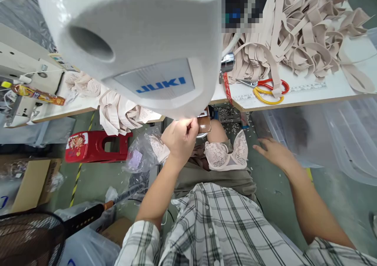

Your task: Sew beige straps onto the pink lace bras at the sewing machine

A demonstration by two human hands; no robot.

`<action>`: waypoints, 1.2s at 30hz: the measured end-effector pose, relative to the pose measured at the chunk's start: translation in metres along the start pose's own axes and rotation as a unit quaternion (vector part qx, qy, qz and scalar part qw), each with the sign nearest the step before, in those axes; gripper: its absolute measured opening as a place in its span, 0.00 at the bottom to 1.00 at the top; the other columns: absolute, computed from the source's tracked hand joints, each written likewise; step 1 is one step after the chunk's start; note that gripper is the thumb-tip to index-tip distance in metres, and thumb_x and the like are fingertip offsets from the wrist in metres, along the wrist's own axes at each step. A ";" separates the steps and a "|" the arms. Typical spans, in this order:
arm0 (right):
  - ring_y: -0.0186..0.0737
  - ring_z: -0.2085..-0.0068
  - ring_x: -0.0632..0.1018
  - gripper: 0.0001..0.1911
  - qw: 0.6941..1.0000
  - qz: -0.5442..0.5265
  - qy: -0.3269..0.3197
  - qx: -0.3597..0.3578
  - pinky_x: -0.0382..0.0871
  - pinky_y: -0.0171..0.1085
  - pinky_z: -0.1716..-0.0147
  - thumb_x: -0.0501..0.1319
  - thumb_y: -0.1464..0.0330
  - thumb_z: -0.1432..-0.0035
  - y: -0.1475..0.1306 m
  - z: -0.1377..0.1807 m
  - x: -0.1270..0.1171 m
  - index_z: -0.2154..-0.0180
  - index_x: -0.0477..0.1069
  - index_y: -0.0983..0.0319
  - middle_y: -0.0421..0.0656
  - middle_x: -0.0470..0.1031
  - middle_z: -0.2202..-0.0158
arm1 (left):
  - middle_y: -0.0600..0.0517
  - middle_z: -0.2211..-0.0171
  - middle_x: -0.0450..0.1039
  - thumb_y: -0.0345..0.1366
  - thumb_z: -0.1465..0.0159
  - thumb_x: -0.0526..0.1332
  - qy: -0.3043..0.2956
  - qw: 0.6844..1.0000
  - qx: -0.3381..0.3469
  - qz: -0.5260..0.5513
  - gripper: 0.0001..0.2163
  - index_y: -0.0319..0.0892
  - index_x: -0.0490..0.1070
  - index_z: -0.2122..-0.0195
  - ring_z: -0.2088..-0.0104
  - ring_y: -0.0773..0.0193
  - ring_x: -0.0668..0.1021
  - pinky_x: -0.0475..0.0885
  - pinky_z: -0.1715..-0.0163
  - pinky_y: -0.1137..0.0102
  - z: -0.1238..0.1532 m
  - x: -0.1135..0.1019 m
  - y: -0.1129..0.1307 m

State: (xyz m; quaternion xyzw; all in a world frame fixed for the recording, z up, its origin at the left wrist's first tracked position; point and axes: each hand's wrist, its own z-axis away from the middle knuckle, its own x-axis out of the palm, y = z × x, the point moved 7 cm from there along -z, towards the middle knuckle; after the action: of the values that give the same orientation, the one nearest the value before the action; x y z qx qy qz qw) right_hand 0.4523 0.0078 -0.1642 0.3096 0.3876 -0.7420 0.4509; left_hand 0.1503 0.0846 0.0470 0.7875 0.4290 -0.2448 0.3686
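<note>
My left hand (pixel 181 138) is closed in a fist beneath the head of a white JUKI sewing machine (pixel 141 54), beside its small metal bed (pixel 204 125). What its fingers grip is hidden. A pale beige lace bra (pixel 226 156) hangs over my lap. Its lace cups show on the right, and more pale lace (pixel 159 148) appears left of my left wrist. Off to the right, my right hand (pixel 273 152) is held in the air with its fingers apart and nothing in them, near a clear plastic bin (pixel 306 128).
Beige fabric strips (pixel 309 34) are heaped on the right table, with red-and-yellow-handled scissors (pixel 269 91) near its edge. More strips (pixel 118 110) hang over the left table's edge. A red stool (pixel 94 146) and a black mesh fan (pixel 29 238) are at the left.
</note>
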 end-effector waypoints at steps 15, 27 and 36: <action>0.58 0.38 0.72 0.26 0.998 -0.051 -0.011 -0.031 0.68 0.52 0.40 0.51 0.59 0.36 -0.030 -0.002 -0.004 0.45 0.73 0.67 0.57 0.72 0.39 | 0.57 0.86 0.58 0.36 0.33 0.59 -0.045 0.998 -0.018 -0.034 0.20 0.43 0.65 0.83 0.80 0.68 0.60 0.51 0.76 0.68 -0.005 0.004 0.002; 0.59 0.38 0.72 0.27 0.997 -0.059 -0.015 -0.045 0.69 0.52 0.41 0.50 0.57 0.36 -0.030 -0.009 0.004 0.46 0.73 0.66 0.57 0.72 0.39 | 0.57 0.86 0.57 0.36 0.33 0.58 -0.061 0.996 -0.036 -0.055 0.20 0.43 0.59 0.84 0.80 0.68 0.58 0.50 0.76 0.68 -0.006 0.006 0.002; 0.59 0.41 0.75 0.24 0.989 -0.097 0.032 -0.103 0.72 0.53 0.44 0.52 0.56 0.38 -0.033 -0.013 0.006 0.50 0.75 0.64 0.56 0.75 0.43 | 0.56 0.84 0.59 0.36 0.33 0.59 -0.066 0.995 -0.054 -0.057 0.19 0.43 0.60 0.83 0.79 0.68 0.61 0.52 0.75 0.68 -0.005 0.006 0.000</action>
State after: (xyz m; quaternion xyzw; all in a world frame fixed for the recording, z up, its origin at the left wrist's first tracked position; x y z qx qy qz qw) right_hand 0.4214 0.0260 -0.1655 0.2463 0.5046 -0.7282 0.3930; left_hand 0.1537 0.0921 0.0455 0.7231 0.4606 -0.2931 0.4231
